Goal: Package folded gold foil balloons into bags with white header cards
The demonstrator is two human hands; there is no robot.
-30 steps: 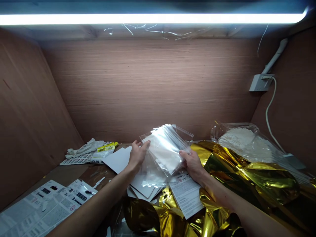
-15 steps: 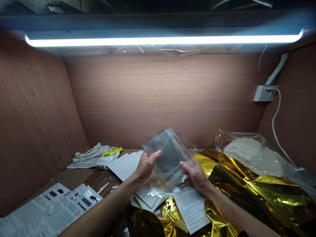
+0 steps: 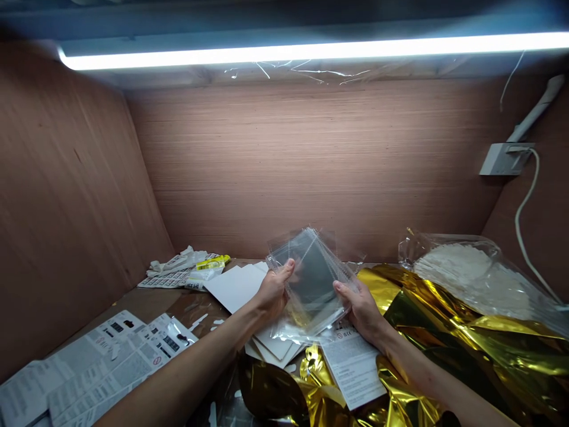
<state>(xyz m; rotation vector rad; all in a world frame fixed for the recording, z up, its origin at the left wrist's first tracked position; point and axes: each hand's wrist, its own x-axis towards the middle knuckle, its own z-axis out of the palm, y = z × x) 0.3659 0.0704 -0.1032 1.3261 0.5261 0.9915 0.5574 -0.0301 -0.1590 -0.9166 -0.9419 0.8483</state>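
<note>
A fanned stack of clear plastic bags is held up between both hands at the centre. My left hand grips its left side, thumb lying on top. On the right side, my right hand is closed on the same stack with its thumb over the edge. The fingers beneath the bags are mostly hidden. Under and behind the stack lie white cards. A printed sheet shows just below the right hand, and crumpled gold foil spreads beside the right forearm.
Printed grey sheets lie at the lower left. A yellow tube rests on crumpled packaging at the back left. A clear bag of white pieces sits at the back right. A cable hangs from a white socket.
The view has tilted and shifted slightly, moving the surroundings rightward and up in the picture. Both hands still hold the bags, with little change in grip.
</note>
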